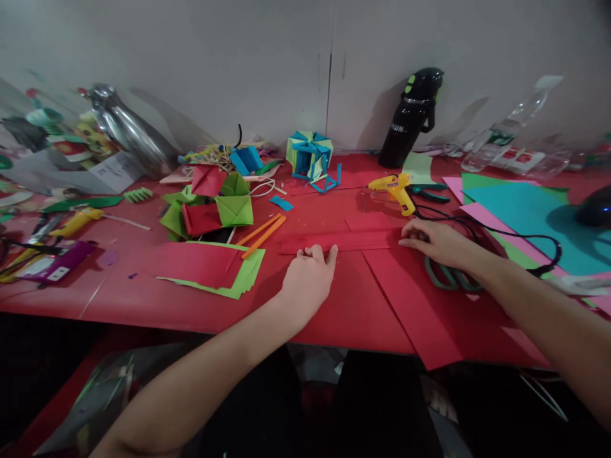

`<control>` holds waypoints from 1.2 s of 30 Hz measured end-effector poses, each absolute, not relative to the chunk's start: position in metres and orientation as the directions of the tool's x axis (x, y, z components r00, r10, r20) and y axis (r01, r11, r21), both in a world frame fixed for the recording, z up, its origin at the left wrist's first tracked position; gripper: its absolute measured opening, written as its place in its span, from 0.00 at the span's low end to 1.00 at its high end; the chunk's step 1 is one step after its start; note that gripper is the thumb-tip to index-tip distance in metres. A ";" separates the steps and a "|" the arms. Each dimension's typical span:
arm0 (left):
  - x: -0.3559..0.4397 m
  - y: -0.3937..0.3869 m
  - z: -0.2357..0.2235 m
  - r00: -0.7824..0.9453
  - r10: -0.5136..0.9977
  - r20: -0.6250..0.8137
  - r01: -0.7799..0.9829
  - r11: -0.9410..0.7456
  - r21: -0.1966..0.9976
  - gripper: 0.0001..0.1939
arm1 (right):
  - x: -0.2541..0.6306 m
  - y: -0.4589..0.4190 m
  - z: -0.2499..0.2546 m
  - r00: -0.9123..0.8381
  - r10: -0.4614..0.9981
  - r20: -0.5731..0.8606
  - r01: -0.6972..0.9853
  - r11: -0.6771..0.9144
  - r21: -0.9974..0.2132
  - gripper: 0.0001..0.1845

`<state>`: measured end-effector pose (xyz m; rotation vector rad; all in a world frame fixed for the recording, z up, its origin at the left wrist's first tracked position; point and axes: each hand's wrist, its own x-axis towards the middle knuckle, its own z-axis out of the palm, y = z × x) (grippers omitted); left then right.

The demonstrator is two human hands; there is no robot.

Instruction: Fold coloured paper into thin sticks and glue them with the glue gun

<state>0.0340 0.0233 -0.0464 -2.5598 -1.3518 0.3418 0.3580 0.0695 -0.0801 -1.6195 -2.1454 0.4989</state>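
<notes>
A long folded red paper strip (pixel 356 241) lies across the red tabletop in front of me. My left hand (pixel 311 275) has its fingers curled against the strip's near edge, toward the left end. At the right end, my right hand (pixel 432 240) pinches the paper between thumb and fingers. Beneath my right wrist are the dark green handles of scissors (pixel 446 275), partly hidden. A larger red paper sheet (pixel 410 299) lies under the strip's right part and reaches past the table's front edge. Just behind the strip, a yellow glue gun (pixel 394 189) rests on its side.
Left are stacked red and green sheets (pixel 210 264), orange strips (pixel 265 235) and folded paper boxes (pixel 214 203). A blue-green paper lantern (pixel 309 156), black flask (pixel 413 117) and steel jug (pixel 128 130) stand behind. Coloured sheets (pixel 525 210) and a black cable (pixel 515 235) lie right.
</notes>
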 end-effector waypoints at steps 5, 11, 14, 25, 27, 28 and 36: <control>0.022 0.026 -0.041 0.584 0.806 -0.101 0.749 -0.582 -0.316 0.31 | 0.352 0.064 -0.077 -0.303 0.943 0.136 0.861 0.332 -0.386 0.08; 0.016 0.036 -0.031 0.646 0.751 -0.138 0.698 -0.654 -0.292 0.29 | 0.297 0.047 -0.074 -0.499 0.853 0.153 0.862 0.506 -0.010 0.17; 0.018 0.043 -0.028 0.668 0.731 -0.139 0.687 -0.678 -0.262 0.25 | 0.269 0.044 -0.068 -0.555 0.814 0.169 0.829 0.557 0.040 0.14; 0.011 0.061 -0.019 0.778 0.603 -0.174 0.544 -0.787 -0.292 0.19 | 0.239 0.053 -0.044 -0.647 0.761 -0.055 0.718 0.632 0.293 0.14; 0.009 0.061 -0.021 0.769 0.618 -0.163 0.559 -0.774 -0.296 0.20 | 0.237 0.053 -0.044 -0.659 0.752 -0.030 0.709 0.633 0.309 0.15; 0.007 0.062 -0.022 0.766 0.625 -0.151 0.569 -0.768 -0.293 0.20 | 0.237 0.052 -0.046 -0.665 0.747 -0.002 0.707 0.631 0.319 0.15; 0.009 0.063 -0.034 0.684 0.728 -0.055 0.697 -0.673 -0.247 0.19 | 0.249 0.059 -0.065 -0.651 0.749 0.125 0.755 0.620 0.214 0.23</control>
